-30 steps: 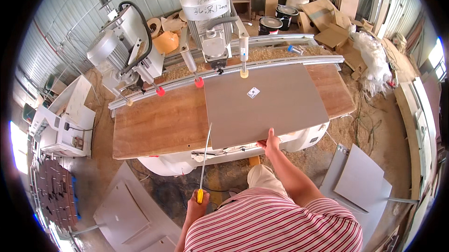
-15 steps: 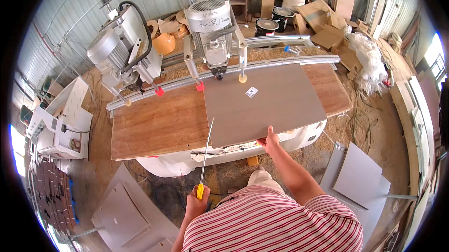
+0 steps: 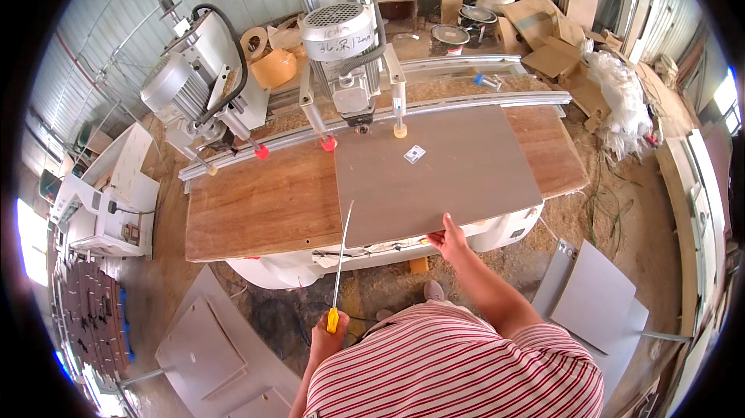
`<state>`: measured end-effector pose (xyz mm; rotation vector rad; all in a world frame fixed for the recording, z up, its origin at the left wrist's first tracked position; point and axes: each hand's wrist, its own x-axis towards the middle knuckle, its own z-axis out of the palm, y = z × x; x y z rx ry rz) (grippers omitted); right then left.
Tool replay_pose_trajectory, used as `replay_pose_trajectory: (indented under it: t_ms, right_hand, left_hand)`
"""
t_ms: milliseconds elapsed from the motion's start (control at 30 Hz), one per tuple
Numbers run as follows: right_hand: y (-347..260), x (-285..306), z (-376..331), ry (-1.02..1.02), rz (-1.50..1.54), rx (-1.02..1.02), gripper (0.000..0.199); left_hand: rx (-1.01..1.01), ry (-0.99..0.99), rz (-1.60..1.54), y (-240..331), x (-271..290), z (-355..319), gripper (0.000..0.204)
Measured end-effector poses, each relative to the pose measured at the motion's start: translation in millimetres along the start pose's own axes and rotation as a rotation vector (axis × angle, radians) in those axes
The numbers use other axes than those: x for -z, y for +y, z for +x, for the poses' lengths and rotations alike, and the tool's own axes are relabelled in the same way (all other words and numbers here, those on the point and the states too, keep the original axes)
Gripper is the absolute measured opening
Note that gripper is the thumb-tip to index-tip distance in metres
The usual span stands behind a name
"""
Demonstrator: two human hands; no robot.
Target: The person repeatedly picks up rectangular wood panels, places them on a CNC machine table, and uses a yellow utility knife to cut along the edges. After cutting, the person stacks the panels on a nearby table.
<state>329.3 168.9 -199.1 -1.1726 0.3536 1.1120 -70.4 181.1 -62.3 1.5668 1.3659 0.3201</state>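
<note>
My left hand (image 3: pixel 328 338) is closed around the yellow handle of a long, thin screwdriver (image 3: pixel 340 278), low in front of my body. Its metal shaft slants up, and the tip appears over the left edge of a flat grey-brown panel (image 3: pixel 458 185). At the panel's front edge my right hand (image 3: pixel 448 239) grips, thumb on top and fingers underneath, partly hidden. The panel lies on a brown wooden worktop (image 3: pixel 256 208), with its far edge beneath a drilling machine head (image 3: pixel 341 53). A small white label (image 3: pixel 414 154) sits on the panel.
A second motor head (image 3: pixel 182 84) stands at the left, above the metal rail (image 3: pixel 481 103). Grey panels lean on both sides of me, one stack left (image 3: pixel 209 348) and one right (image 3: pixel 594 294). Cardboard (image 3: pixel 555 53), plastic wrap (image 3: pixel 617 100) and cans (image 3: pixel 450 36) lie behind.
The whole view has shifted slightly, and more of a shoe shows below the worktop. Both hands keep their holds; the panel shows no clear movement against the machine.
</note>
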Motion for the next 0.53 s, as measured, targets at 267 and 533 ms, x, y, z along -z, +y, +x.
replay_pose_trajectory:
  t_ms: [267,533]
  right_hand:
    - [-57,76,20,0.060,0.064,0.086,0.043]
    - [-89,106,31,0.141,0.061,0.142,0.040]
  left_hand:
    - [0.215,0.001,-0.390,-5,10,-12,0.012]
    - [0.319,0.432,-0.702,-19,24,-16,0.013]
